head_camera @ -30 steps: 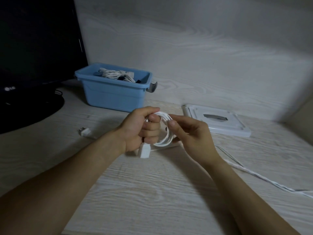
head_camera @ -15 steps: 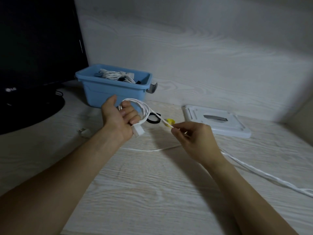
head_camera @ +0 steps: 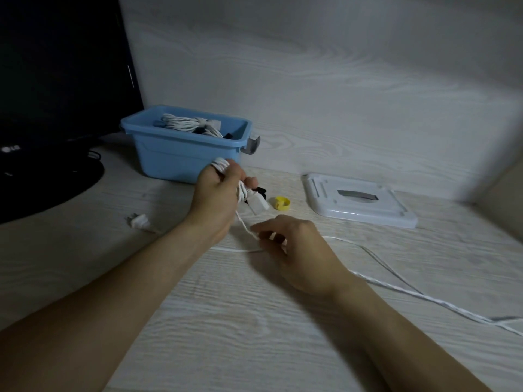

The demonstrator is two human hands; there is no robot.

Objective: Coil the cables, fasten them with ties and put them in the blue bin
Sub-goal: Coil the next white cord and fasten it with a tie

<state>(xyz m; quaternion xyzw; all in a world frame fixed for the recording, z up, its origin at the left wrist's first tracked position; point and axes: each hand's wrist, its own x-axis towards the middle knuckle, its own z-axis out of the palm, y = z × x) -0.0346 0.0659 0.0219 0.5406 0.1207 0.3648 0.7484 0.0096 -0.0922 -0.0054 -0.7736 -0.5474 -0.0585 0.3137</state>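
My left hand [head_camera: 216,198] grips several loops of a white cable [head_camera: 396,290] wound around its fingers, with a white connector [head_camera: 259,205] hanging below the knuckles. The cable's loose length runs down to my right hand [head_camera: 294,250], which pinches it just above the desk, then trails off to the right edge. A rolled yellow tie [head_camera: 282,203] and a black tie [head_camera: 261,191] lie on the desk behind the hands. The blue bin [head_camera: 175,158] stands at the back left with coiled white cables [head_camera: 188,124] inside.
A dark monitor [head_camera: 56,80] on a round stand fills the left side. A white bin lid [head_camera: 358,203] lies flat at the right. A white plug [head_camera: 139,221] rests on the desk left of my left wrist. A wall runs behind.
My left hand has turned palm away, with the coil wound tighter around its fingers. My right hand has dropped toward the desk, sliding further down the cable.
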